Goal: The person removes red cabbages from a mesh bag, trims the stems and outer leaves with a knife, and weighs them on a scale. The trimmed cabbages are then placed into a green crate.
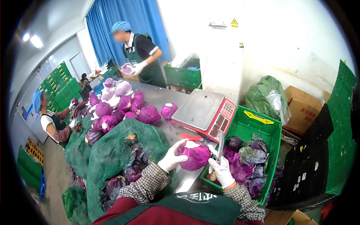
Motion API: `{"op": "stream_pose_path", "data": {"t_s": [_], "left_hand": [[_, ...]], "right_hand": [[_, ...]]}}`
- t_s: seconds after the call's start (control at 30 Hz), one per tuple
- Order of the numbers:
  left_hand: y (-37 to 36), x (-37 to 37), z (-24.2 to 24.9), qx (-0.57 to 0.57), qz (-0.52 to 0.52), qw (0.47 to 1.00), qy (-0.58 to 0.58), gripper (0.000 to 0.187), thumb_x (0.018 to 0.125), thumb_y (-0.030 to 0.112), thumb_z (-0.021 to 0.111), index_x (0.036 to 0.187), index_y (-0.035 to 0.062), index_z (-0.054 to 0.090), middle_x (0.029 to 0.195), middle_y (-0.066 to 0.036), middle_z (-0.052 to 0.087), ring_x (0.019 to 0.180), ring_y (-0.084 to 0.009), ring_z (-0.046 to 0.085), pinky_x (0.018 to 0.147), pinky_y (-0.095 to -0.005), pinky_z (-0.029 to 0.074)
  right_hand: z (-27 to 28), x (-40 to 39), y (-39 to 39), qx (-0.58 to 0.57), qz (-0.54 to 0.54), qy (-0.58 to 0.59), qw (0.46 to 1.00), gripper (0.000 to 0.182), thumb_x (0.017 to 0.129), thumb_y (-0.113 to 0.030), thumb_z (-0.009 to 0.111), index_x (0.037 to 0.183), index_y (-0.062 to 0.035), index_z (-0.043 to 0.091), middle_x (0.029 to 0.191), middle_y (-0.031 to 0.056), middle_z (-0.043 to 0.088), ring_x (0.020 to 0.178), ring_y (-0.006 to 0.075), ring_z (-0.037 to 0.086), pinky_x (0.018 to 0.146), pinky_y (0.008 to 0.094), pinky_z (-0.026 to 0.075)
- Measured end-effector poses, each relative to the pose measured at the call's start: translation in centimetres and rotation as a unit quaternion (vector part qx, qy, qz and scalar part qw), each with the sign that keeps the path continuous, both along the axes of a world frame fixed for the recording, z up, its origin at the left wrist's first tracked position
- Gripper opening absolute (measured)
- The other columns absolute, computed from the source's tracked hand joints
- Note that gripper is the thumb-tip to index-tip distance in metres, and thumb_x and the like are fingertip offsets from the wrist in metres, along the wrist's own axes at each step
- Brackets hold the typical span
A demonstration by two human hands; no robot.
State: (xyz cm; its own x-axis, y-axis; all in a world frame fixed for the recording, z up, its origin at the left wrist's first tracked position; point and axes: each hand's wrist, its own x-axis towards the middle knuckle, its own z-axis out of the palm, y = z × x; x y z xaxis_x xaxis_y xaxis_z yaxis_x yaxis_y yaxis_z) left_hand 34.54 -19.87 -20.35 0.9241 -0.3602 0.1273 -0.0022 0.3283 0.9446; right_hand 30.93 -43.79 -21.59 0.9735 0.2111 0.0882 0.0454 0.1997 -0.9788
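Note:
My left hand, in a white glove, is closed against the left side of a red cabbage, which has a pale cut patch on top. To its right, my gloved right hand grips a knife with its blade pointing up. The thumb of that hand is close to the cabbage; whether it touches cannot be made out. Just beyond the cabbage lies a red-handled tool on the metal table, partly hidden.
A red scale stands ahead. At right, a green crate holds purple leaves. Green mesh sacks with cabbages lie at left, below a cabbage pile. One co-worker stands across the table, another at far left.

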Motion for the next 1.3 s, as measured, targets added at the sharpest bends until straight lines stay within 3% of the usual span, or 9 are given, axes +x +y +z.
{"op": "stream_pose_path", "data": {"t_s": [0.13,0.27,0.4,0.47,0.57,0.7,0.87,1.07,1.3], "left_hand": [[-1.1,1.2,2.2,0.089,0.031,0.994,-0.063,0.09,0.065,0.007,0.085,0.14,0.0025,0.035,0.133,-0.011,0.048,0.125,-0.0214,0.046,0.107,-0.0374,0.038],[-1.9,6.6,2.3,0.224,0.181,0.944,-0.163,0.096,0.063,0.018,0.089,0.139,0.0002,0.035,0.131,-0.014,0.048,0.124,-0.0229,0.047,0.106,-0.0372,0.039],[-3.0,16.1,0.9,0.244,0.353,0.894,-0.126,0.093,0.064,0.029,0.087,0.136,-0.0011,0.036,0.131,-0.015,0.047,0.122,-0.0249,0.047,0.104,-0.0377,0.039],[-2.5,19.1,-0.2,0.319,0.398,0.85,-0.134,0.095,0.065,0.031,0.087,0.137,-0.002,0.034,0.131,-0.017,0.046,0.122,-0.0261,0.047,0.104,-0.0372,0.039],[-1.6,20.3,0.1,0.365,0.322,0.867,-0.109,0.103,0.065,0.043,0.083,0.139,-0.0061,0.032,0.137,-0.023,0.04,0.13,-0.0317,0.04,0.11,-0.0391,0.032],[-0.7,19.7,3.7,0.456,0.266,0.841,-0.12,0.109,0.068,0.052,0.078,0.143,-0.0073,0.027,0.146,-0.027,0.032,0.138,-0.0348,0.031,0.113,-0.0398,0.027],[-1.1,17.8,6.1,0.608,0.144,0.732,-0.271,0.105,0.071,0.056,0.074,0.147,0.0017,0.025,0.149,-0.028,0.025,0.141,-0.0381,0.024,0.115,-0.0434,0.022],[-1.6,19.0,5.4,0.586,0.049,0.776,-0.226,0.101,0.074,0.052,0.072,0.148,0.0037,0.024,0.151,-0.026,0.023,0.142,-0.0375,0.022,0.117,-0.0412,0.02],[0.3,18.8,7.8,0.497,0.127,0.838,-0.188,0.107,0.073,0.049,0.077,0.148,-0.0019,0.02,0.152,-0.022,0.023,0.142,-0.0309,0.023,0.117,-0.037,0.019]], "right_hand": [[-1.2,1.6,0.4,0.013,-0.052,-0.013,0.998,0.05,0.093,-0.011,0.054,0.141,-0.0015,0.042,0.083,0.0013,0.055,0.054,0.0073,0.05,0.051,0.0219,0.044],[-1.2,0.9,0.5,-0.002,-0.052,0.047,0.998,0.049,0.094,-0.014,0.055,0.138,0.0021,0.041,0.115,0.0106,0.063,0.052,0.0088,0.053,0.048,0.0238,0.046],[-4.9,-1.3,-0.2,-0.058,0.045,0.116,0.991,0.044,0.095,-0.018,0.056,0.133,0.0023,0.048,0.115,0.0102,0.065,0.053,0.0072,0.053,0.05,0.0224,0.046],[-3.8,-3.6,0.6,0.027,0.032,0.144,0.989,0.038,0.092,-0.022,0.062,0.125,-0.0023,0.058,0.072,0.0031,0.061,0.051,0.0057,0.052,0.044,0.0222,0.042],[-5.9,-4.3,0.5,-0.049,0.085,0.241,0.965,0.04,0.094,-0.02,0.06,0.129,-0.0024,0.055,0.105,0.0044,0.068,0.051,0.0049,0.048,0.05,0.0188,0.044],[-7.6,-3.9,0.3,0.018,0.127,0.245,0.961,0.055,0.093,-0.021,0.061,0.138,0.004,0.041,0.101,0.0045,0.069,0.055,0.0049,0.053,0.05,0.0196,0.046],[-7.1,-3.6,0.7,-0.022,0.142,0.243,0.959,0.051,0.093,-0.019,0.059,0.139,-0.0032,0.044,0.098,0.0027,0.07,0.054,0.0046,0.053,0.048,0.019,0.046],[-8.1,-3.6,0.6,-0.016,0.129,0.216,0.968,0.048,0.096,-0.02,0.057,0.139,-0.0034,0.043,0.1,0.0031,0.07,0.056,0.0034,0.053,0.049,0.018,0.045],[-7.1,-3.7,0.5,-0.035,0.146,0.229,0.962,0.049,0.096,-0.02,0.056,0.139,-0.0006,0.041,0.102,0.005,0.069,0.057,0.0043,0.054,0.05,0.0182,0.046]]}}
